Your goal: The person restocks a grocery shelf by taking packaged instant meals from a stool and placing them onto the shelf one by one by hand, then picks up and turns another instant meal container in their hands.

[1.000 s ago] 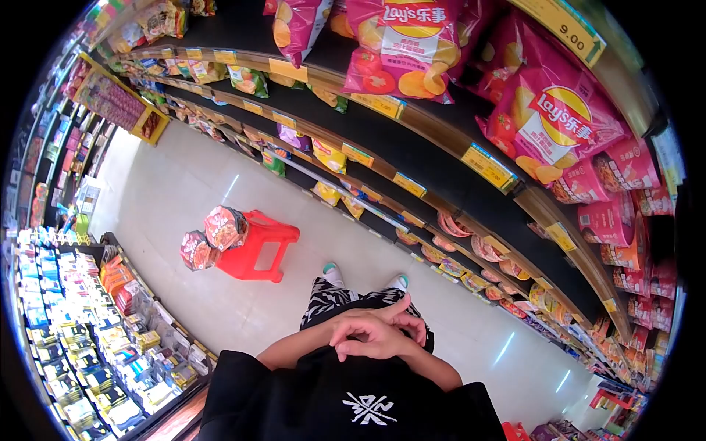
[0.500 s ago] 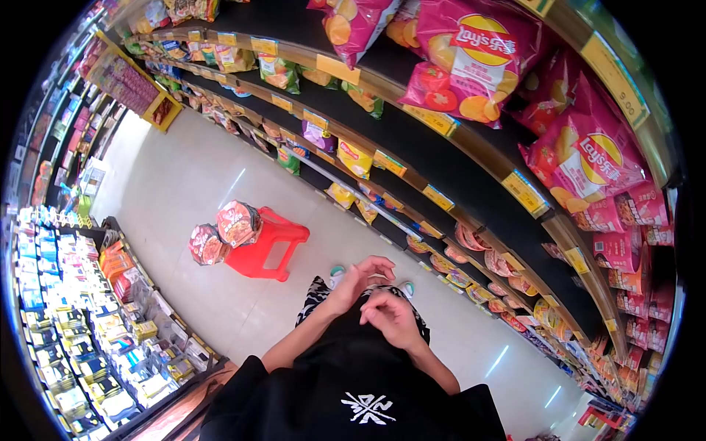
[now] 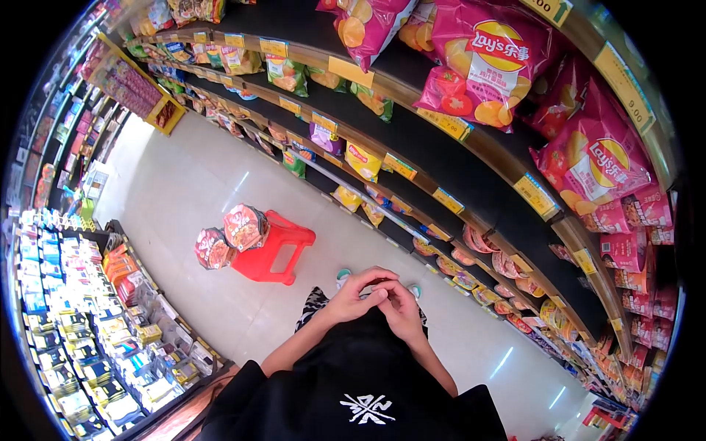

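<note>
My left hand [image 3: 354, 298] and my right hand [image 3: 402, 310] meet in front of my dark-clothed body. Their fingers are loosely curved and touch at the tips, with a gap between thumb and fingers on the left. No object shows in either hand. Beyond them on the floor stands a red plastic stool [image 3: 273, 253]. One noodle bowl [image 3: 245, 226] with a red-and-dark wrapper sits at the stool's left end. A second noodle bowl [image 3: 214, 248] is beside it, farther left; its support is hidden.
A long snack shelf [image 3: 448, 169] curves along the right, holding pink chip bags [image 3: 489, 62] and yellow price tags. Cup noodles [image 3: 507, 268] line its lower levels. A display rack [image 3: 95, 345] with many small packages stands at the left. Pale tiled floor [image 3: 191, 169] lies between them.
My hands were apart, one above the other, and have come together so the fingers touch. The view has shifted slightly; stool and noodle bowls stay in place.
</note>
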### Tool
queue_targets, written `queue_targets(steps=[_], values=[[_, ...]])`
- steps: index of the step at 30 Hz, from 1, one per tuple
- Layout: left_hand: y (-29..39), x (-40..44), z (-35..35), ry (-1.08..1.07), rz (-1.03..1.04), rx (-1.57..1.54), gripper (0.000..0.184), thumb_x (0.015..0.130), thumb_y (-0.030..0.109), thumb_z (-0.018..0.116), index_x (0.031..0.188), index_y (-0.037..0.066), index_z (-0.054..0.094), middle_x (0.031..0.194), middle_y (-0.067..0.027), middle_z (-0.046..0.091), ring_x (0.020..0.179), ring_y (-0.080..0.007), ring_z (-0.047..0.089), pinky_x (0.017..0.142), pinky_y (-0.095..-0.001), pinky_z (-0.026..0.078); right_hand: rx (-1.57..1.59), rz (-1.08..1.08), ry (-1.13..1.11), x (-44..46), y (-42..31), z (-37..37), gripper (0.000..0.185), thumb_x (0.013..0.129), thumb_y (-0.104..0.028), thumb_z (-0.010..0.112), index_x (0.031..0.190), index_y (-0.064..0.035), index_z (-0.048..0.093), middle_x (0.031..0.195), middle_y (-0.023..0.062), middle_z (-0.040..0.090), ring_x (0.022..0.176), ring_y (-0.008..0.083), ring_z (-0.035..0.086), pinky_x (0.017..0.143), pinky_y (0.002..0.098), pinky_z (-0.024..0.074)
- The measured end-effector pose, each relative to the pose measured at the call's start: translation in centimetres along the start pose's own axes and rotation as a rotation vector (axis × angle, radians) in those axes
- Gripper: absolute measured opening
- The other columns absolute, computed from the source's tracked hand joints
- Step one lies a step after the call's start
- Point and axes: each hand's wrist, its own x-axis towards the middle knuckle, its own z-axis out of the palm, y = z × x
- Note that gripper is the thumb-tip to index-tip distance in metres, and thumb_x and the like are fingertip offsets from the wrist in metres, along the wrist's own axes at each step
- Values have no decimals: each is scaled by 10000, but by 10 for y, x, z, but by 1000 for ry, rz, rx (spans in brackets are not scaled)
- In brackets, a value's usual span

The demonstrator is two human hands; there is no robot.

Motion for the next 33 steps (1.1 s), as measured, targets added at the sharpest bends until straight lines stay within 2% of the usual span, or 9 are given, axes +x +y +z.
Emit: queue_targets(steps=[8, 12, 19, 27, 30, 33], values=[[-8, 2, 3, -36, -38, -4, 288, 937, 173, 525, 1165, 1, 569, 1041, -93, 575, 943, -172, 579, 818, -291, 480, -38, 57, -23, -7, 6, -4, 126, 916, -95, 570, 1004, -4, 564, 931, 47, 632, 855, 102, 591, 749, 245, 463], [-6, 5, 5, -23, 47, 62, 270, 934, 168, 529, 1132, -5, 588, 1015, -101, 587, 929, -178, 583, 816, -292, 472, -33, 47, -15, -8, 7, -5, 128, 918, -90, 567, 1012, -3, 563, 946, 52, 637, 874, 111, 599, 763, 256, 472], [-9, 2, 3, 4, 35, 38, 247, 933, 164, 531, 1110, 6, 598, 976, -100, 596, 909, -179, 580, 803, -298, 467, -34, 59, -36, -6, 6, -3, 148, 919, -85, 563, 1038, 3, 562, 961, 58, 642, 890, 121, 609, 777, 262, 477], [-13, -6, -3, 42, 23, 0, 202, 932, 150, 532, 1051, 3, 601, 942, -84, 579, 848, -149, 571, 752, -278, 472, -87, 58, -73, -4, 7, 6, 154, 921, -79, 548, 1045, 9, 569, 869, 27, 619, 757, 61, 552, 656, 221, 436], [-12, -9, -6, 46, -37, -27, 182, 913, 122, 549, 1028, -10, 600, 953, -95, 593, 902, -170, 587, 816, -289, 458, -89, 68, -63, -4, 8, 10, 152, 920, -83, 547, 1038, 10, 572, 838, 17, 614, 722, 49, 538, 626, 212, 421], [-13, -10, -9, 45, -16, -11, 182, 911, 119, 550, 1028, -11, 600, 953, -95, 593, 901, -170, 587, 815, -289, 458, -89, 89, -68, -3, 5, 13, 152, 921, -83, 546, 1038, 10, 572, 837, 16, 613, 723, 45, 536, 622, 209, 418]])
